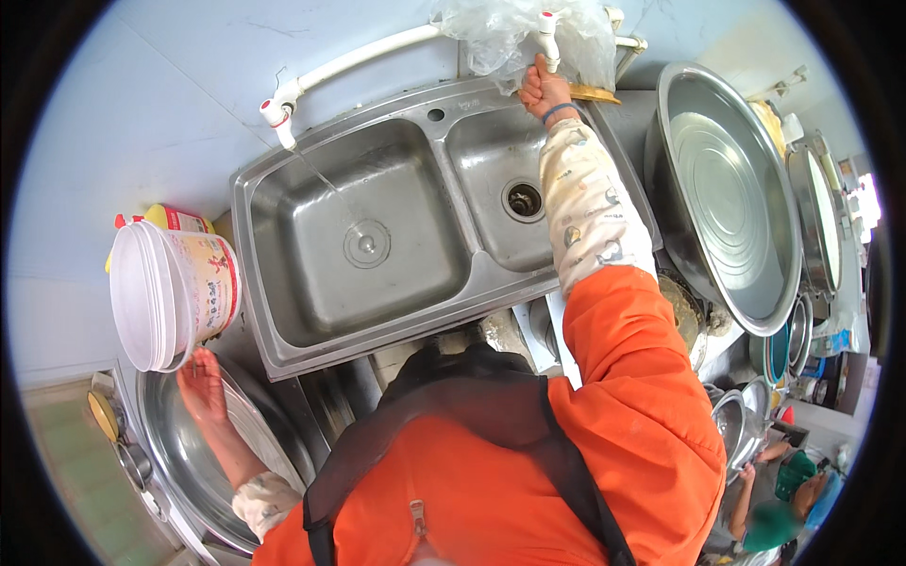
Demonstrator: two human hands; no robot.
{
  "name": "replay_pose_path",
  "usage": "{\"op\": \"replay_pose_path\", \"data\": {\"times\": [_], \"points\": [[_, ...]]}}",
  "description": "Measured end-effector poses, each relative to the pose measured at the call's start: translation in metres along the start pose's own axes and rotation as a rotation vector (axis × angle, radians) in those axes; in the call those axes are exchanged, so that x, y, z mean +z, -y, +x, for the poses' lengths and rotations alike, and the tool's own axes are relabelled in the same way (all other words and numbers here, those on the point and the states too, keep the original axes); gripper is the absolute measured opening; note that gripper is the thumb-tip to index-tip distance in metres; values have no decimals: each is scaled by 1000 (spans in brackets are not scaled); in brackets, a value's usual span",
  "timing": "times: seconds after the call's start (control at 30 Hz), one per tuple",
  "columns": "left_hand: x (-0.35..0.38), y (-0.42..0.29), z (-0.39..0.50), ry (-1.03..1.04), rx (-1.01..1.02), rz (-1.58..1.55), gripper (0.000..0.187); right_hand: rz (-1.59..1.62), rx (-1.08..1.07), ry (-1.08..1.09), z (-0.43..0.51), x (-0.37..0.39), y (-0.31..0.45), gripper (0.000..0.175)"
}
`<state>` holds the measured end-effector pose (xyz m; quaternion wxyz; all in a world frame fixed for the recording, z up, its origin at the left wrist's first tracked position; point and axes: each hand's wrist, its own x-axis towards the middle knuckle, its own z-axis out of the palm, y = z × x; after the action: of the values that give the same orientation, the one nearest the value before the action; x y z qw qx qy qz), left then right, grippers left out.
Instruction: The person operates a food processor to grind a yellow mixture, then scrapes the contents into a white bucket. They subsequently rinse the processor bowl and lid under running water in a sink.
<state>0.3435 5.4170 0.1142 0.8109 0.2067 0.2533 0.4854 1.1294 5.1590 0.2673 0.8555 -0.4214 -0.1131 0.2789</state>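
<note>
My left hand [202, 385] is at the left with its palm up, over a wide steel basin. Its fingers, slightly curled, are beside the lower rim of a white plastic bucket [150, 297]; whether they touch its handle is unclear. My right hand [546, 88] is curled below the spout of the right white plastic tap [548, 42], beside a clear plastic bag [488, 32]. Anything inside its fingers is hidden. Water runs from the left tap [279, 120] in a thin stream into the larger bowl of the steel double sink [354, 297]. The smaller bowl [488, 170] shows its drain.
A wooden edge [594, 93] lies beside my right wrist. A large steel basin [729, 205] is tilted right of the sink, with more basins and bowls beyond. Another steel basin [177, 453] is at lower left. A co-worker [778, 495] is at the lower right.
</note>
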Motion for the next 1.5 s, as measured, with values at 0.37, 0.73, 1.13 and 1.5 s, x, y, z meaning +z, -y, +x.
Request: {"op": "replay_pose_path", "data": {"times": [0.37,0.73,1.13,1.5], "points": [[51,34,2,44,-340,-54,25,-874,-195,-188,-26,56,-4,14],[439,266,18,1119,-574,423,45,-1546,-510,-200,12,14,53,29],[753,637,43,913,-896,-106,24,-1678,-727,166,-157,-49,249,22],[622,568,-79,1626,279,766,65,-2020,-697,116,-294,-48,280,36]]}}
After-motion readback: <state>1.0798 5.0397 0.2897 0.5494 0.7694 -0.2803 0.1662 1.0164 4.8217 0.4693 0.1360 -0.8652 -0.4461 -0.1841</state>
